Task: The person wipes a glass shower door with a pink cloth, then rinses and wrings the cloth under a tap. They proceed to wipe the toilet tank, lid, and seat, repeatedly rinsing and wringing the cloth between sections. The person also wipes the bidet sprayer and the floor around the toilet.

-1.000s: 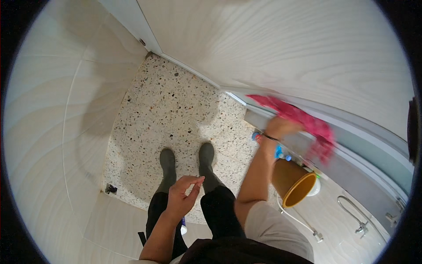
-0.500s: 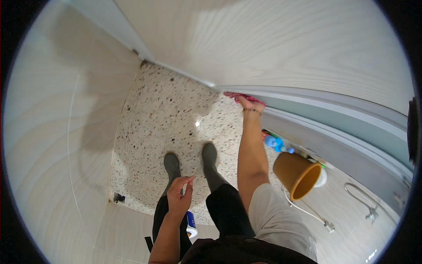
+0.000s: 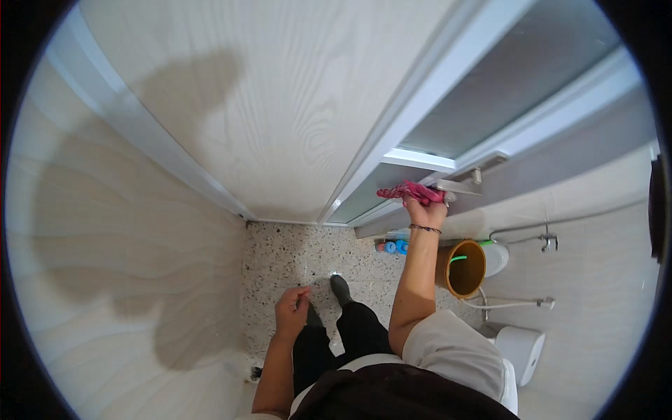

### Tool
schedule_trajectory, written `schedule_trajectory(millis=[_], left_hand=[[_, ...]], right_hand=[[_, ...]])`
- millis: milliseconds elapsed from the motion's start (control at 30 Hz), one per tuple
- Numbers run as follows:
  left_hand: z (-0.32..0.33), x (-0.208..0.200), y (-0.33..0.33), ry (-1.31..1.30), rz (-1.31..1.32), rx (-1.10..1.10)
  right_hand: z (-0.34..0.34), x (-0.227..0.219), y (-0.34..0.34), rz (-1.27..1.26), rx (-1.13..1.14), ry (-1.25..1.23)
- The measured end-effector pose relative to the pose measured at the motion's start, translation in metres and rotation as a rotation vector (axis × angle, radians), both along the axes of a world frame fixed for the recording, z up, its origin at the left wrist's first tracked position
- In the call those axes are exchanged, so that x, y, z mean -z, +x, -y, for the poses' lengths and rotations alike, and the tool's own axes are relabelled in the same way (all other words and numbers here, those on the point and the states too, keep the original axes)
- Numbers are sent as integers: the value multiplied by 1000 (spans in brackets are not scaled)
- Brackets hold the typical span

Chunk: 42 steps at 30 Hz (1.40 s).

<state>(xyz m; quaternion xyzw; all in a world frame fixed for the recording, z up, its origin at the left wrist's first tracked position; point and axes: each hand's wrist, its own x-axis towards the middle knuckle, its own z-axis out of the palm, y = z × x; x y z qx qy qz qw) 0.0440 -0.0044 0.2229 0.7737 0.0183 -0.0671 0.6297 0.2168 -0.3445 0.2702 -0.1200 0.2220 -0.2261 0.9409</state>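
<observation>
My right hand is closed on a crumpled pink-red cloth, held up at the door. The cloth sits against the free end of the metal lever handle; part of the fingers is hidden by it. A dark beaded bracelet circles that wrist. Low in front of my body, my left hand hangs with nothing in it, its fingers loosely bent and the thumb apart from them. The door has a pale frame with grey-green frosted panels.
A brown bucket with a green strip inside stands by the right wall, blue bottles beside it. Beyond are a hose sprayer, a wall tap and a white toilet tank. My boots stand on the speckled floor.
My right hand has lifted the cloth from the door's foot to the handle. My body has risen from a stoop, and the view has shifted up the door. The left hand stays low.
</observation>
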Motion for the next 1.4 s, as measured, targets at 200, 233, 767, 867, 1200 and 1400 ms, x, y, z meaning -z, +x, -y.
schedule_trajectory(millis=[200, 233, 767, 867, 1200, 1400], left_hand=[[-37, -35, 3, 86, -1, -33], [-40, -34, 2, 102, 26, -26], [3, -57, 5, 118, 72, 335], [41, -127, 50, 222, 413, 396], [226, -232, 117, 656, 794, 398], [297, -213, 131, 807, 617, 132]], right_hand=[[-16, 79, 19, -301, 236, -132], [-14, 98, 25, -346, 248, -87], [-122, 82, 43, -104, -278, 443], [-114, 25, -2, 177, -440, 389], [-6, -57, -176, -67, -593, -25], [80, 3, -218, -126, -667, -140]])
